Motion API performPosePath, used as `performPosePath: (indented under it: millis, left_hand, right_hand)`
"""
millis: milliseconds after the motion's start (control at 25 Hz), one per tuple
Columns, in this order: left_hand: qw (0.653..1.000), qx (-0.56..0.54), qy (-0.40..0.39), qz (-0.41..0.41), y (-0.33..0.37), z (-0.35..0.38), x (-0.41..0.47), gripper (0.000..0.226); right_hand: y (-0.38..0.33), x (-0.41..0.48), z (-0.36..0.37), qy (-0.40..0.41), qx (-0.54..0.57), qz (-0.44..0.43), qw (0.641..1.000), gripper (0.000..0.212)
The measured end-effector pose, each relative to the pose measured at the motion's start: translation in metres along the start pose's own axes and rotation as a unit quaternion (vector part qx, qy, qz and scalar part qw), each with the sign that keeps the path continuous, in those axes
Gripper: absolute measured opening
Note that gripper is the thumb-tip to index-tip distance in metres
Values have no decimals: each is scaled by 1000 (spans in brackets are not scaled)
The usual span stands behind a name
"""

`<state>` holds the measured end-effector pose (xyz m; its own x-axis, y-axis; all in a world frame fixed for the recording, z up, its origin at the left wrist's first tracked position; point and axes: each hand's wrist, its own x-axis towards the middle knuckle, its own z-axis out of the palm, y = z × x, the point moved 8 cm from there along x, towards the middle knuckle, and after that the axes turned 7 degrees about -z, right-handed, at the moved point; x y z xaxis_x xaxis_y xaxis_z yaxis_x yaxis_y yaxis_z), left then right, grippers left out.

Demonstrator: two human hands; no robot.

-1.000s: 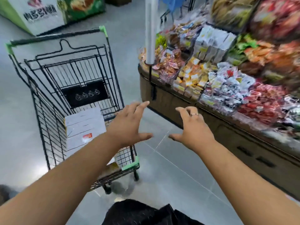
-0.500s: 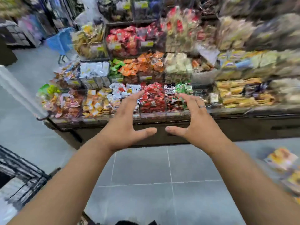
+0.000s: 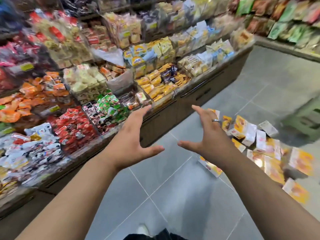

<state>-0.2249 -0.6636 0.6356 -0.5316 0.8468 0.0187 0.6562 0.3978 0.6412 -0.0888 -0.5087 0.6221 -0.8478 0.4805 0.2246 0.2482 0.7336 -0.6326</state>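
While the left hand and right hand remain raised as before, each grip is apart and empty. The yellow boxes, previously at the right frame edge, now lie scattered on the floor just beyond the right hand.

Two hands: left hand, right hand. One ring. Over ten yellow boxes on floor, blurred.

Left forearm bare, right forearm bare too. Silver ring on a finger of the right hand. Down at the near edge, dark clothing and a pale shoe tip.
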Motion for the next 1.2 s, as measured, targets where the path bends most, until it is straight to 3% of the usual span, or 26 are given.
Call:
performPosePath:
  millis: [320,600,1200]
  left_hand:
    - [986,6,-121,119,30,35,95,108]
    - [963,4,-216,162,44,101,152,108]
    - [952,57,-276,121,120,293,359,107]
  right_hand:
    - [51,3,-26,104,-11,121,987,104]
    - [118,-28,-38,172,-20,234,957,104]
    - [372,37,-112,108,-17,309,945,100]
